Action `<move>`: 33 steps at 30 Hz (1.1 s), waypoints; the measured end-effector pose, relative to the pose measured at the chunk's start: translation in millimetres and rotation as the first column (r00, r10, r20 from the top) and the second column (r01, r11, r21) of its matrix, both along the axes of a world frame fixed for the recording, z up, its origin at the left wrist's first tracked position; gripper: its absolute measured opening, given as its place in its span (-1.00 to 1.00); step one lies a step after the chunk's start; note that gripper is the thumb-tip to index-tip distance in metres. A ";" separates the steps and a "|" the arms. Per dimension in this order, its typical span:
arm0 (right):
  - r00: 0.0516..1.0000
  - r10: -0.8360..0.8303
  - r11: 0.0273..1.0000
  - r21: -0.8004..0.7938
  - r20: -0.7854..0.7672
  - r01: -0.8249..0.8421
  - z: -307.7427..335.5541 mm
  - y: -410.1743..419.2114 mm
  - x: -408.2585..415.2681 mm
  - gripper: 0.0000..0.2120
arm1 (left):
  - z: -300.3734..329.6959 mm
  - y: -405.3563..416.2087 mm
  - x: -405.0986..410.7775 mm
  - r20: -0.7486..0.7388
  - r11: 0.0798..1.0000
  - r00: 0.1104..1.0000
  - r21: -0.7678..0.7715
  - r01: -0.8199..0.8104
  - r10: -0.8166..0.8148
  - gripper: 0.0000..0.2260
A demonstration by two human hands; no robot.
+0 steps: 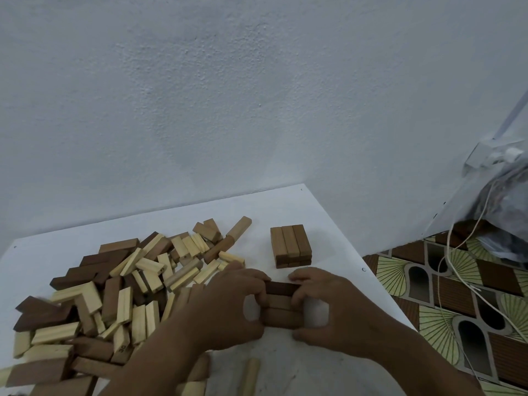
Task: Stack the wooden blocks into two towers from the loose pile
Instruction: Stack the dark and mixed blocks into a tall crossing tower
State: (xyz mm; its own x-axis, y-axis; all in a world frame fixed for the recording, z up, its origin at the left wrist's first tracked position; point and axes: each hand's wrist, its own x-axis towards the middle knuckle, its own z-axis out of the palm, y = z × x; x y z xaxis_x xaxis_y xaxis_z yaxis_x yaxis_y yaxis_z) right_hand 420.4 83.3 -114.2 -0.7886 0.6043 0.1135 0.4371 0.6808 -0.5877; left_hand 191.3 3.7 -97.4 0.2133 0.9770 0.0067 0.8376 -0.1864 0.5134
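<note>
Here, left hand (228, 304) and right hand (328, 307), fingers curled, pinching a row of brown blocks (283, 305) endwise

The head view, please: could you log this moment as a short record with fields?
surface: white table
loose pile: mixed light and dark blocks, left part of table
far stack: rows of three brown blocks, standing apart
near row: brown blocks side by side, held at both ends
left hand: grips the row's left end
right hand: grips the row's right end
</note>
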 end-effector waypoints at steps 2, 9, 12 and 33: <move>0.999 -0.025 0.999 0.023 0.028 0.025 -0.3 0.7 4.4 -0.63 | -4.2 0.0 -1.5 0.029 1.000 0.999 0.003 -0.028 0.027 -0.81; 0.991 -0.093 0.995 0.022 -0.100 0.096 0.1 -2.2 2.5 -0.65 | -6.7 -2.7 0.8 0.153 0.996 0.985 0.020 -0.085 0.081 -0.76; 0.964 -0.189 0.982 -0.022 -0.189 0.189 13.6 -0.8 2.5 -0.57 | -0.9 -0.8 4.4 0.264 0.983 0.952 0.058 -0.175 0.154 -0.62; 0.933 -0.301 0.930 -0.275 -0.195 0.242 18.5 79.3 -16.9 -0.54 | -0.1 66.0 18.5 0.514 0.914 0.773 -0.056 -0.403 0.372 -0.49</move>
